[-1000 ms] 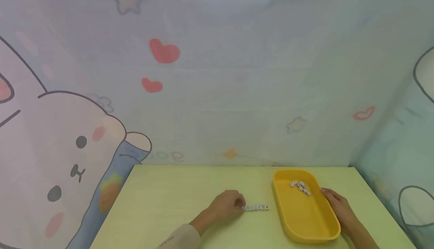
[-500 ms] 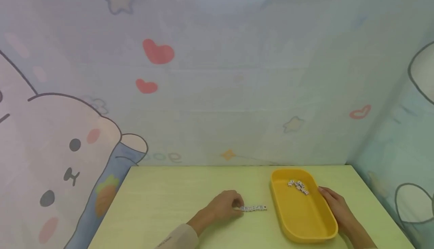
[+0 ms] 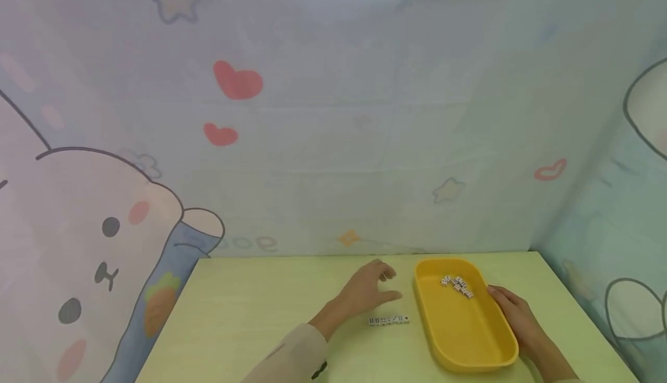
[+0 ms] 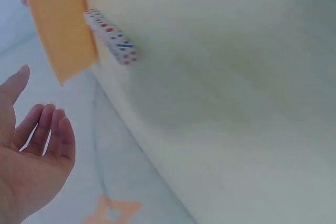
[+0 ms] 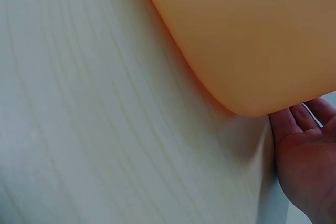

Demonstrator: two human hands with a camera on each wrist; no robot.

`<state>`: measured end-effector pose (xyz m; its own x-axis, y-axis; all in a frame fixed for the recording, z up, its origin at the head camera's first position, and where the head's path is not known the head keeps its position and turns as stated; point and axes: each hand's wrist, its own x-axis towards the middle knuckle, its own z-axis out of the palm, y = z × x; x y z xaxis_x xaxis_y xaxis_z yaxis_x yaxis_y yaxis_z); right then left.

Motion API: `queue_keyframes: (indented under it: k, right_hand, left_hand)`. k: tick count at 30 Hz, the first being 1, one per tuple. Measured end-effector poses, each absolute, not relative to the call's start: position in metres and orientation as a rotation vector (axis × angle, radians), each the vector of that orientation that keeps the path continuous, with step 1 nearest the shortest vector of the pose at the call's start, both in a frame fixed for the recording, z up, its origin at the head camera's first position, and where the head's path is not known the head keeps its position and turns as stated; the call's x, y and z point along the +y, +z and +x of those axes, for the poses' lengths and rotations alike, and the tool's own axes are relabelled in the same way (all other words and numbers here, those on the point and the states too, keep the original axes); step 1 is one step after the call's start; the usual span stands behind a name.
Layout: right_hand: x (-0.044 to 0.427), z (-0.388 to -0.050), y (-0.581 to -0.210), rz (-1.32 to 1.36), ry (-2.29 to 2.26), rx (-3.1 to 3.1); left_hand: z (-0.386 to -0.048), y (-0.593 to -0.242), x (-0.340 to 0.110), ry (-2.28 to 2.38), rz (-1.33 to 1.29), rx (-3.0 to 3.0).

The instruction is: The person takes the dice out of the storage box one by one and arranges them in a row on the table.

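A short straight row of white dice (image 3: 388, 320) with dark and red pips lies on the table, left of the yellow tray (image 3: 464, 339). Just above and behind that row, my left hand (image 3: 365, 290) hovers with thumb and fingers spread apart, holding nothing. The left wrist view shows its bare palm (image 4: 39, 166) away from the dice row (image 4: 111, 36). My right hand (image 3: 521, 322) grips the tray's right side, thumb at the rim. In the right wrist view its fingers disappear behind the tray wall (image 5: 252, 40). Several loose dice (image 3: 458, 285) lie at the tray's far end.
The pale green table (image 3: 250, 313) ends at the back against a printed cloth (image 3: 333, 139) with hearts, stars and a rabbit. More cloth (image 3: 615, 226) hangs along the right side. The tray stands near the table's right part.
My left hand has let go of the left end of the dice row and lifted, moving away and to the right with fingers opened. The right hand stays on the tray. The head view has shifted slightly.
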<state>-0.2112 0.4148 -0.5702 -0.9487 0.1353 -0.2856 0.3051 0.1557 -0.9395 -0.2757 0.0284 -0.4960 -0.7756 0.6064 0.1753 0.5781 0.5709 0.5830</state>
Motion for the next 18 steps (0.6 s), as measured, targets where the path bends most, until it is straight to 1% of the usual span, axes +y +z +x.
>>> queue_keyframes:
  k: [7, 18]
  right_hand:
    - [0.413, -0.209, -0.568, 0.447, -1.949, 2.244]
    - [0.413, -0.211, -0.569, 0.439, -2.033, 2.199]
  left_hand:
    - [-0.285, -0.485, 0.068, 0.979, 1.100, 2.757]
    - [-0.300, -0.493, 0.113, 0.863, 1.178, 2.787]
